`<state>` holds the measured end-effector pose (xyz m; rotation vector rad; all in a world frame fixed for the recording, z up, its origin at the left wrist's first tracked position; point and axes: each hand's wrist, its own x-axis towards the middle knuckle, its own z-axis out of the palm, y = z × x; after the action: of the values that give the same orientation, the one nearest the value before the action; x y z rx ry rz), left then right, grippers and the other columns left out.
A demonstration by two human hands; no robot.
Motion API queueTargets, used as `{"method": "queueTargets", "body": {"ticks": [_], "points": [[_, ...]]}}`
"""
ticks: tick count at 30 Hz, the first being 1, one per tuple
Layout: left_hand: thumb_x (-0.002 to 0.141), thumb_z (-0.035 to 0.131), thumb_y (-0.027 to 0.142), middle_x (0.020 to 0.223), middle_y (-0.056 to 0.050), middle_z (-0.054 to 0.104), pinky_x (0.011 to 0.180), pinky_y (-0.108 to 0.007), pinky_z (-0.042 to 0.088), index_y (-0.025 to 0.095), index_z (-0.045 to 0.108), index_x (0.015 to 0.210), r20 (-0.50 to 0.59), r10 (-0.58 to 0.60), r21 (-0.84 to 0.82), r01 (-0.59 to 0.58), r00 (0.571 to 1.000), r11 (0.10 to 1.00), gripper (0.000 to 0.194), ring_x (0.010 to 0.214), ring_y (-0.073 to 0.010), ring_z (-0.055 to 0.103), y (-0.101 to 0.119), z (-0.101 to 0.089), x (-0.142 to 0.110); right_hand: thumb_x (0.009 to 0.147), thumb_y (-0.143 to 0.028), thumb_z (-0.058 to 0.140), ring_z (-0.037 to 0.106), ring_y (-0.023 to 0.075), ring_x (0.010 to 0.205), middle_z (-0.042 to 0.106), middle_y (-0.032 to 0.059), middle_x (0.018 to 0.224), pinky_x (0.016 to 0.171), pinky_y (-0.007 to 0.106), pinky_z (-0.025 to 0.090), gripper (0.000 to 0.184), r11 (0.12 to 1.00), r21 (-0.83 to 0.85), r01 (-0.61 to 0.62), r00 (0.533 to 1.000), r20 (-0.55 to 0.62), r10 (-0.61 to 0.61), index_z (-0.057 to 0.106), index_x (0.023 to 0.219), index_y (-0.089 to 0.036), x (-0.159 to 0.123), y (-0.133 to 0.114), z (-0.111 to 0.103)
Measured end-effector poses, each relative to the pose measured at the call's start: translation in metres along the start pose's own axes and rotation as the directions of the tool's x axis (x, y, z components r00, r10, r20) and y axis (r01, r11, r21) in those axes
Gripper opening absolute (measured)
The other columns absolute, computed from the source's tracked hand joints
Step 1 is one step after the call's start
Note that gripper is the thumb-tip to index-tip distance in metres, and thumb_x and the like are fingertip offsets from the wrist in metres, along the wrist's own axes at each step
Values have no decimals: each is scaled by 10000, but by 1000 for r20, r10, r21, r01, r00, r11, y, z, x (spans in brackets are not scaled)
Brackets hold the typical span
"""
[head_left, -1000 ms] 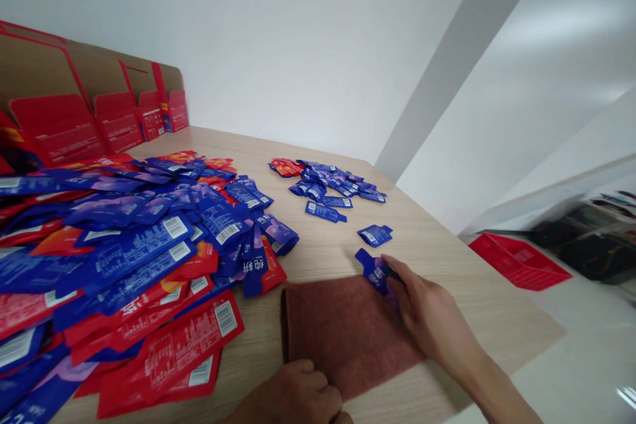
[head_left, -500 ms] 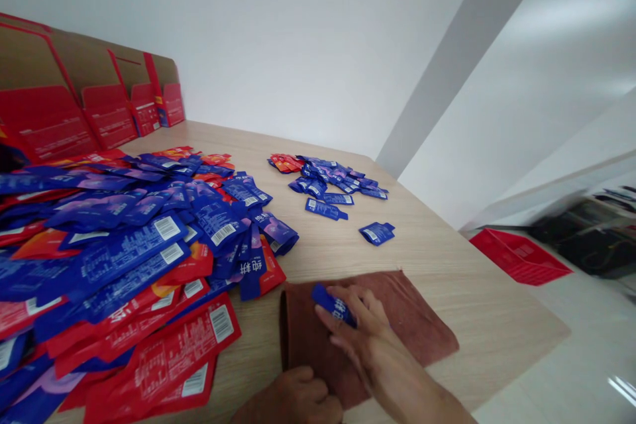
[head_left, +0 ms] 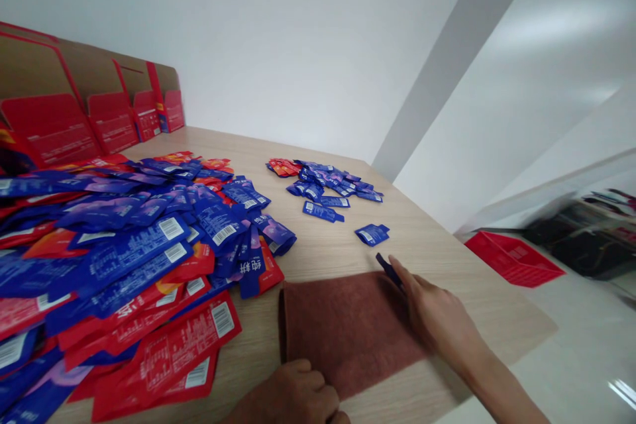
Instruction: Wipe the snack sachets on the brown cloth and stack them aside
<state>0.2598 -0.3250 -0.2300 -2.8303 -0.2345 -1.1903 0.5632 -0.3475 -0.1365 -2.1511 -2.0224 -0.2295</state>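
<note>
A folded brown cloth (head_left: 348, 331) lies on the table in front of me. My left hand (head_left: 303, 394), fingers curled, holds the cloth at its near left corner. Over the cloth's right side, my right hand (head_left: 432, 305) pinches a small dark blue pouch (head_left: 390, 270), seen nearly edge-on. Most of that pouch is hidden behind my fingers. Just beyond it, one blue pouch (head_left: 372, 234) lies alone on the table.
A large heap of blue and red pouches (head_left: 124, 245) covers the left side. A smaller pile (head_left: 328, 179) lies at the back of the wooden table (head_left: 238, 139). Red cardboard boxes (head_left: 114, 122) stand far left. A red crate (head_left: 517, 258) is beyond the right edge.
My right hand has moved right with the blue pouch, from the middle of the cloth to its right side. The pouch has turned edge-on. My left hand stays at the cloth's corner.
</note>
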Motion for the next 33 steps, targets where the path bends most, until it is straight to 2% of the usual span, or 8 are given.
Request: {"method": "queueTargets", "body": {"ticks": [3,6,10,14,18,26,30,33], "points": [[1013,759,220,605,75,566,558,-312,329,201,485,688,38,41,28,-42,998,999,425,527,-111,462,-1,-3,-2,1063,-269,493,809,316,1114,787,151,1343,983,458,658,534,959,282,31,996,-92,-5,576,1587,-205,-2,-32,-16],[1017,739,216,625,65,570,562,-318,324,204,504,715,113,80,46,-86,990,995,382,551,-121,486,0,-1,-4,1063,-296,571,719,276,1309,739,134,1438,1125,436,585,521,821,549,160,987,-65,-149,585,1578,-217,-8,-77,-16],[1032,699,227,622,57,590,572,-306,385,201,549,741,9,-9,11,9,1000,1000,329,534,-124,486,2,8,-7,1048,-200,588,649,327,1364,664,160,1514,1148,563,547,502,858,434,274,949,26,-315,634,1544,-255,-15,-124,-1],[1038,711,244,673,40,649,688,-275,474,196,585,788,-11,-38,-32,38,999,999,283,634,-139,588,3,14,-10,981,-203,723,589,359,1370,610,140,1553,1119,577,551,499,884,280,374,909,78,-409,697,1470,-299,-20,-139,9],[1065,702,259,642,58,605,591,-275,415,200,547,775,-7,-50,-44,49,999,998,334,524,-114,474,1,10,-12,1002,-172,661,609,347,1270,636,123,1514,1030,554,580,448,910,202,361,929,10,-370,739,1411,-337,-21,-116,16],[1091,672,216,608,75,536,585,-288,366,203,462,711,-13,-15,-41,15,1000,999,435,528,-110,429,1,2,-4,1087,-330,563,670,315,1097,738,151,1289,970,530,603,343,986,31,161,973,-174,-153,817,1309,-270,3,1,40],[1038,756,206,635,80,544,583,-298,350,198,451,711,-30,29,-25,-30,999,999,447,547,-116,422,-2,-6,1,1031,-393,663,690,357,1256,719,189,1405,1080,545,588,451,986,13,169,979,-115,-166,731,1430,-193,-3,12,33],[964,840,198,661,78,551,581,-303,336,195,476,740,34,90,7,-91,995,996,428,577,-124,439,-3,-11,2,1036,-262,580,744,339,1244,727,209,1423,1049,494,623,515,991,-7,136,990,-21,-136,623,1538,-157,-8,8,18]]}}
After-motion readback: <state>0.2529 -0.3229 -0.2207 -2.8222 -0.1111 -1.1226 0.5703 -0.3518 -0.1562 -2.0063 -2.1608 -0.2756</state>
